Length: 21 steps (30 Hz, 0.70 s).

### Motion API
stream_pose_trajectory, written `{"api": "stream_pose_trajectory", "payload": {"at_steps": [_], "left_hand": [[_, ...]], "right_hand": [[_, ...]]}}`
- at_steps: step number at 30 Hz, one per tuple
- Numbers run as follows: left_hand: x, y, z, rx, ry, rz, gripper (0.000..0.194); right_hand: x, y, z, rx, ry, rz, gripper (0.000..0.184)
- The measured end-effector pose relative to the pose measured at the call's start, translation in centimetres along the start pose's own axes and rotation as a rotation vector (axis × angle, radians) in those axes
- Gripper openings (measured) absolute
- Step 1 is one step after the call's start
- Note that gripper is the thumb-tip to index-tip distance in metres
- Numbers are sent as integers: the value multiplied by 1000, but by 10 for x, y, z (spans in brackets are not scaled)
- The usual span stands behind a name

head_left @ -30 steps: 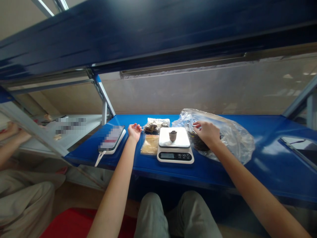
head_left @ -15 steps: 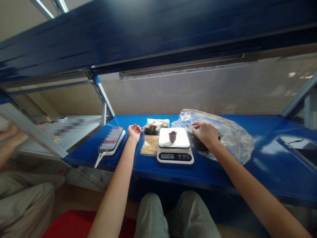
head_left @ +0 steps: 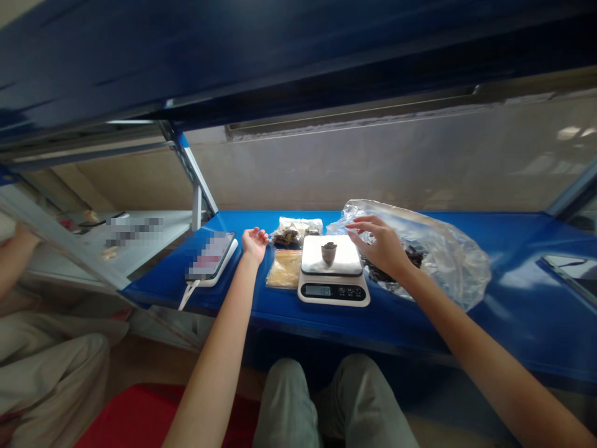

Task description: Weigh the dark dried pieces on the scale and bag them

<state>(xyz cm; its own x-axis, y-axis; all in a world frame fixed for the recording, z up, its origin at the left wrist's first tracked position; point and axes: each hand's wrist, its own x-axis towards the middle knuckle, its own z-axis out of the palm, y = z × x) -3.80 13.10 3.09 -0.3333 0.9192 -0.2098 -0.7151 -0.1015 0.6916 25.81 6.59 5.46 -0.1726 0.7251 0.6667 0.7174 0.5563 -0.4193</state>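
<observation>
My right hand (head_left: 383, 246) hovers over the right edge of a white digital scale (head_left: 334, 296), thumb and fingers apart with nothing visible between them. On the scale's pan stands a small brown cup (head_left: 329, 254) with dark pieces in it. Below and right of that hand lies a large clear plastic bag (head_left: 459, 267) holding dark, dried-looking strips (head_left: 414, 256), partly hidden by the hand. My left hand (head_left: 255, 244) rests palm up on the blue table, its fingers loosely curled and apart, empty. It is near a packet of brown dried pieces (head_left: 290, 235).
Flat clear zip bags (head_left: 283, 269) lie left of the scale. A phone (head_left: 212, 256) with a white cable sits farther left. A tablet-like device (head_left: 571, 277) lies at the right. A blue shelf (head_left: 298, 56) hangs overhead. Another person's arm (head_left: 16, 258) shows at far left.
My right hand has moved left and up from the bag's dark strips to the scale's edge, and its fingers have spread. The left hand has stayed in place; the view has shifted slightly.
</observation>
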Motion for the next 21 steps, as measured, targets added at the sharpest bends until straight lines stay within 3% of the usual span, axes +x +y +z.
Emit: {"api": "stream_pose_trajectory", "payload": {"at_steps": [4, 8, 21], "left_hand": [[0, 0, 0, 5, -18, 2, 13], [1, 0, -1, -3, -22, -1, 11], [1, 0, -1, 3, -15, -1, 11]], "right_hand": [[-3, -8, 7, 72, -117, -199, 26], [-6, -9, 11, 28, -175, -256, 28], [-4, -9, 13, 181, -189, -113, 25]]}}
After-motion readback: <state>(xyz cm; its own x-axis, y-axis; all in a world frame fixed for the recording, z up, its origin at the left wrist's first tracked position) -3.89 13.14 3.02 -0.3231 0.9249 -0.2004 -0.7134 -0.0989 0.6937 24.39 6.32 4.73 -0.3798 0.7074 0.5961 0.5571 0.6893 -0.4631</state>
